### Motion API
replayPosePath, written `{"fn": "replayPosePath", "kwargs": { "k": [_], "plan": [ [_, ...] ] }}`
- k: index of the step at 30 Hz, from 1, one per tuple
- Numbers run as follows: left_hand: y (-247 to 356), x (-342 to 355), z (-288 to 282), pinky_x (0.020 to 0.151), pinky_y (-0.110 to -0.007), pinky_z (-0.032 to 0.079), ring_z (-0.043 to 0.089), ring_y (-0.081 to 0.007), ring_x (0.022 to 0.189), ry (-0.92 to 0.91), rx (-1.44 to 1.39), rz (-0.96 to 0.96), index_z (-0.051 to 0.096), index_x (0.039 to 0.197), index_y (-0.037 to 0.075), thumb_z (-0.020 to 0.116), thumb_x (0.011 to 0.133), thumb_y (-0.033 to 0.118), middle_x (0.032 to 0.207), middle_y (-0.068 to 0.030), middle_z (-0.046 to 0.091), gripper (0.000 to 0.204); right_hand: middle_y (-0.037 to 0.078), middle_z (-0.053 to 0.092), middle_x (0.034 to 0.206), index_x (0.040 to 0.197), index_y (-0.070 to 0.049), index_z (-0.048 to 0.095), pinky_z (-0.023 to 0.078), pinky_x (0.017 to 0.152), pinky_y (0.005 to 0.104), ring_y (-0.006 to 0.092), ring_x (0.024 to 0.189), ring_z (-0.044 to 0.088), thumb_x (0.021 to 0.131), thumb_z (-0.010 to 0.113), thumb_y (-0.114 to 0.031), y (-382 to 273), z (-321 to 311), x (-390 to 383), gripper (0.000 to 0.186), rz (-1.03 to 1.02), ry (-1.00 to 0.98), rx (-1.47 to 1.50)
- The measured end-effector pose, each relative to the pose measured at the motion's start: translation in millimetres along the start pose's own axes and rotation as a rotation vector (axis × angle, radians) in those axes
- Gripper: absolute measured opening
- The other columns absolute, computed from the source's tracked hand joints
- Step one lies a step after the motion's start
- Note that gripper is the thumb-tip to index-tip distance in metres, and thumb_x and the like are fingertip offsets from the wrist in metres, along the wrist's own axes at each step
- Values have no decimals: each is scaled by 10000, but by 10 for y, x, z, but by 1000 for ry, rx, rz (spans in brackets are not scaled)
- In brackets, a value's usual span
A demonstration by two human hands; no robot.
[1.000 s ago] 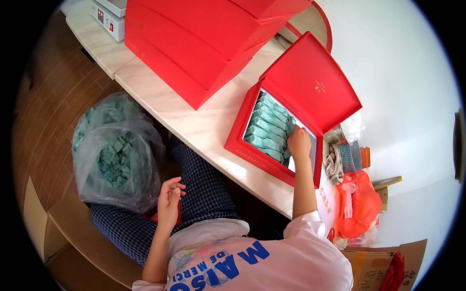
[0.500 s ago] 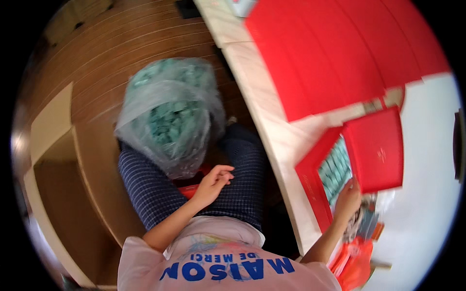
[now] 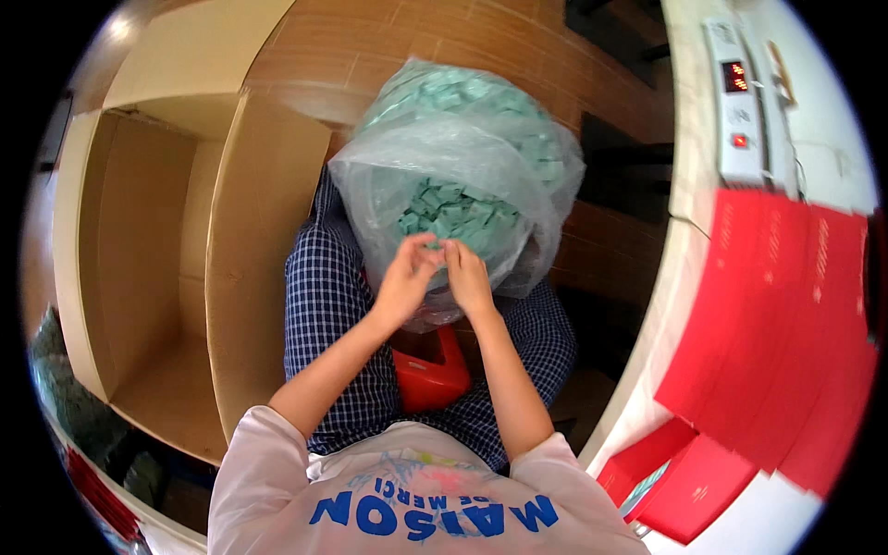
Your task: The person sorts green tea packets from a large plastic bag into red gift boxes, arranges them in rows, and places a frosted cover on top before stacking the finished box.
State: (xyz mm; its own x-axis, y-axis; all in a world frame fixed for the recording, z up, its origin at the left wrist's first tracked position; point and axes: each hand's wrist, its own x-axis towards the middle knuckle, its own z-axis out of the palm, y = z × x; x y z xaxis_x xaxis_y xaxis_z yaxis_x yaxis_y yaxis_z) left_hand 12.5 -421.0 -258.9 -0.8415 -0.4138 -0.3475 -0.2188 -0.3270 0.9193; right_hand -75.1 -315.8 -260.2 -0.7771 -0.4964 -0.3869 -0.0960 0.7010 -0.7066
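Note:
A large clear plastic bag (image 3: pixel 370 199) stands between my knees, its mouth turned toward me. Inside lie many small green packets (image 3: pixel 458 215). At the near side of the bag's mouth, my left hand (image 3: pixel 407 277) has its fingers bent but apart, with no object visible in them. Beside it, almost fingertip to fingertip, my right hand (image 3: pixel 468 276) is closed in a pinch. Whatever those fingertips hold, if anything, is too small to make out.
A deep open cardboard box (image 3: pixel 153 268) stands at my left. Below the bag shows a red plastic stool (image 3: pixel 433 381). Along the table on the right are red boxes (image 3: pixel 758 333), an open red box (image 3: pixel 694 490) with green packets inside, and a grey machine with a lit display (image 3: pixel 737 116).
My right hand has left the open red box on the table and come to the bag. My left hand has moved up from my lap to meet it. The view has swung left.

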Motion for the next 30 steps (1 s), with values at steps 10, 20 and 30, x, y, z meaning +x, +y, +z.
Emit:
{"fn": "replayPosePath", "kwargs": {
  "k": [10,20,30],
  "plan": [
    [-144,867,-257,1022,-417,342,424,-383,1189,208,479,-122,310,1346,2,719,769,214,1253,-277,420,739,231,553,1228,1275,-42,485,404,946,438,387,1132,525,799,623,-532,872,400,1461,697,360,-175,153],
    [-316,1017,-389,966,-380,392,502,-290,1112,359,272,-164,475,1223,2,642,838,198,1164,-175,533,464,184,631,907,959,-6,588,483,796,469,356,909,608,788,621,-209,1376,783,272,267,-21,-410,-689],
    [-9,754,-646,847,-263,450,547,-132,902,631,-154,124,512,1142,10,489,902,-3,1056,-73,551,242,79,622,732,846,27,607,440,630,358,179,646,521,879,501,-120,653,-1041,1324,184,117,592,157]
  ]
}}
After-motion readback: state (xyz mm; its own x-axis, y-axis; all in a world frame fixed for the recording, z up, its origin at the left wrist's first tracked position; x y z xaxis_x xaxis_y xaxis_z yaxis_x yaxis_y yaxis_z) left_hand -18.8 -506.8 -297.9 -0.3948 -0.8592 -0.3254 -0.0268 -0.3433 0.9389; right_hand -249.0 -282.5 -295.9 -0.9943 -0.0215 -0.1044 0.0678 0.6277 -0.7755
